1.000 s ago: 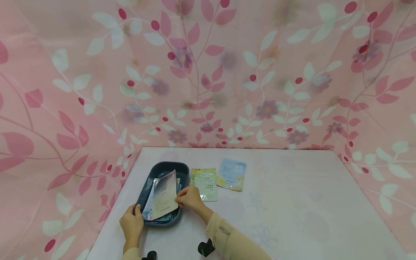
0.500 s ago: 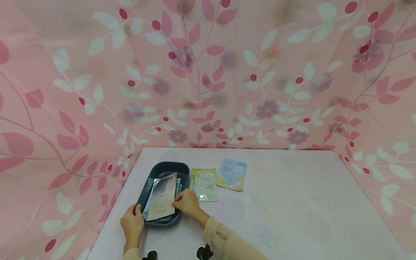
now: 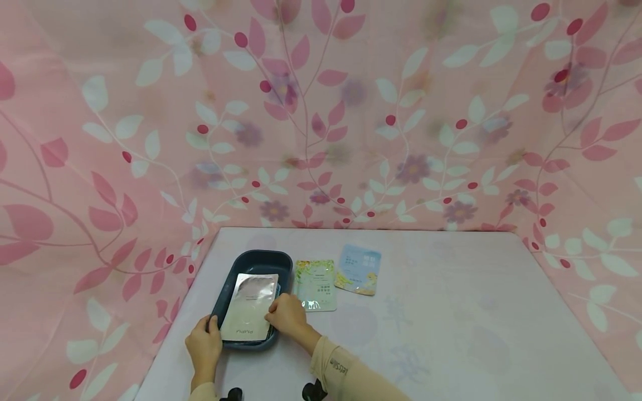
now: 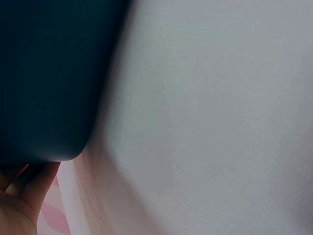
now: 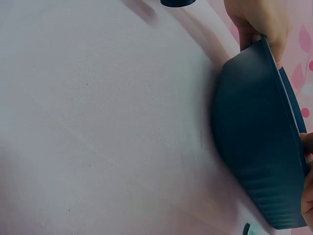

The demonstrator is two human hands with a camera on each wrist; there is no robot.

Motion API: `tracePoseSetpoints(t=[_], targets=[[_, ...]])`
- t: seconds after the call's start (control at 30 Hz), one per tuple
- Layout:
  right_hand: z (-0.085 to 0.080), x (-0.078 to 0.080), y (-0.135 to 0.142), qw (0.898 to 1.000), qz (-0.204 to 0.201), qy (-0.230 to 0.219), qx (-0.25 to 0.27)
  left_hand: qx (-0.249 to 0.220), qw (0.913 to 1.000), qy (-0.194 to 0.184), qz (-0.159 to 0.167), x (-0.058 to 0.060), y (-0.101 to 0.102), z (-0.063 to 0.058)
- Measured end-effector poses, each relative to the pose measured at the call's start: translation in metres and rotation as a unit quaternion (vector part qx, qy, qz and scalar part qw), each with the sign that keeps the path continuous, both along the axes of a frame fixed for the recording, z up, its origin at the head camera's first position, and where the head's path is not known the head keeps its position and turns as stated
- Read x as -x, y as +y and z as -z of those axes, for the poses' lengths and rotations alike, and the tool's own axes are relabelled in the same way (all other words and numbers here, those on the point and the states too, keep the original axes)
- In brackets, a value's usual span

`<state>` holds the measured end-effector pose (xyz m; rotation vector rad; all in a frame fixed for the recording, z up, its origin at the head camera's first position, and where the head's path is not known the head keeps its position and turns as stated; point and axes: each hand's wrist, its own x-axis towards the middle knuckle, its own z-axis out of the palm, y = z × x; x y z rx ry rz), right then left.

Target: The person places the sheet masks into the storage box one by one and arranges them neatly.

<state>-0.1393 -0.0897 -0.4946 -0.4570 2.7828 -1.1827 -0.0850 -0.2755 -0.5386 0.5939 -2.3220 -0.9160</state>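
A dark blue plastic tray (image 3: pixel 263 262) stands at the left of the table in the head view. My left hand (image 3: pixel 204 345) grips its near left rim, with the thumb over the edge; the right wrist view shows this left hand (image 5: pixel 261 19) too. Inside the tray a silver and cream sheet mask packet (image 3: pixel 248 312) lies on top of other packets, mostly hidden beneath it. Reaching over the tray's right rim, my right hand (image 3: pixel 291 318) pinches the packet's right edge with its fingertips.
To the tray's right lie a green and white packet (image 3: pixel 316 284) and, beyond it, a light blue packet (image 3: pixel 358 269). A white cloth covers the table (image 3: pixel 451 312). Pink floral fabric (image 3: pixel 351 139) hangs behind and at the sides.
The silver and cream packet has gone from tilted and raised to flat on the stack. My right hand has shifted slightly left and toward me; the left hand stays on the rim.
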Motion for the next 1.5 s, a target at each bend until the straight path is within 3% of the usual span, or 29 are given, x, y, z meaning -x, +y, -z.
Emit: tracePoseSetpoints(t=[0.17, 0.3, 0.5, 0.73, 0.9, 1.07, 1.27, 1.5], targets=[[0.003, 0.001, 0.002, 0.999, -0.02, 0.003, 0.028, 0.0, 1.0, 0.0, 0.0, 0.0, 0.0, -0.001], [0.006, 0.003, 0.006, 0.996, -0.05, 0.003, 0.081, -0.001, 1.0, 0.0, -0.002, 0.0, 0.001, 0.0], [0.003, 0.007, 0.017, 0.98, -0.086, -0.01, 0.18, -0.003, 1.0, -0.003, -0.006, 0.001, 0.001, 0.0], [-0.002, 0.017, 0.036, 0.961, -0.106, -0.031, 0.252, -0.002, 1.0, 0.0, -0.008, 0.0, 0.002, -0.002], [-0.022, 0.019, 0.056, 0.949, -0.103, -0.069, 0.288, 0.002, 1.0, 0.005, -0.006, 0.0, 0.002, -0.002], [-0.04, 0.022, 0.076, 0.947, -0.09, -0.073, 0.298, 0.001, 1.0, 0.002, -0.008, 0.001, 0.002, -0.002], [-0.031, 0.036, 0.101, 0.943, -0.079, -0.067, 0.316, -0.001, 1.0, -0.001, -0.008, 0.001, 0.003, -0.001], [0.001, 0.06, 0.128, 0.94, -0.021, -0.078, 0.331, 0.001, 1.0, 0.0, -0.008, 0.001, 0.003, -0.002]])
